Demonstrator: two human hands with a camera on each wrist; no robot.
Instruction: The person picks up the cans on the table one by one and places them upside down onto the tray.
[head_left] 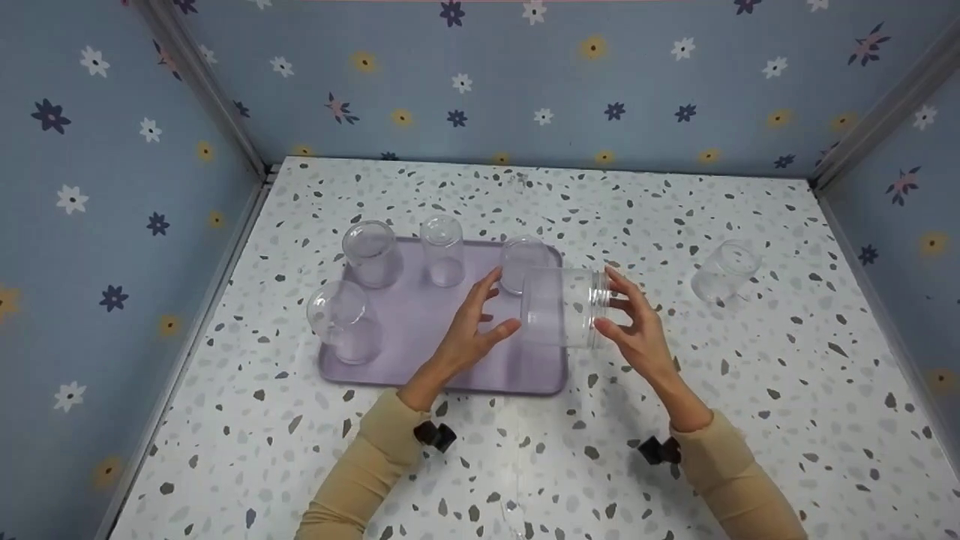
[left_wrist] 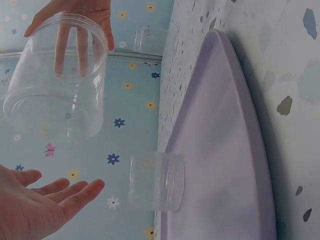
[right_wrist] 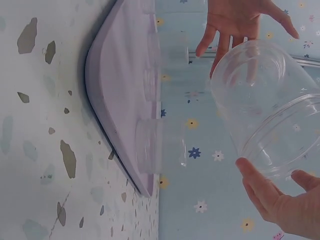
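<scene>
A large clear plastic jar (head_left: 559, 307) lies sideways in the air above the right end of the lilac tray (head_left: 412, 337). My right hand (head_left: 641, 334) grips it around the threaded mouth, thumb on the near side and fingers on the far side. Facing the jar's base, my left hand (head_left: 472, 330) has its fingers spread and thumb apart. The left wrist view shows a gap between that hand and the jar. Several clear jars stand upside down on the tray, among them a narrow one (head_left: 442, 251) and a wide one (head_left: 349, 322) at the left.
Another clear jar (head_left: 726, 271) stands on the speckled table (head_left: 517, 457), right of the tray. At the tray's back right, a jar (head_left: 514, 259) stands close behind the held one. Flower-patterned walls (head_left: 525, 82) enclose the table at the back and sides.
</scene>
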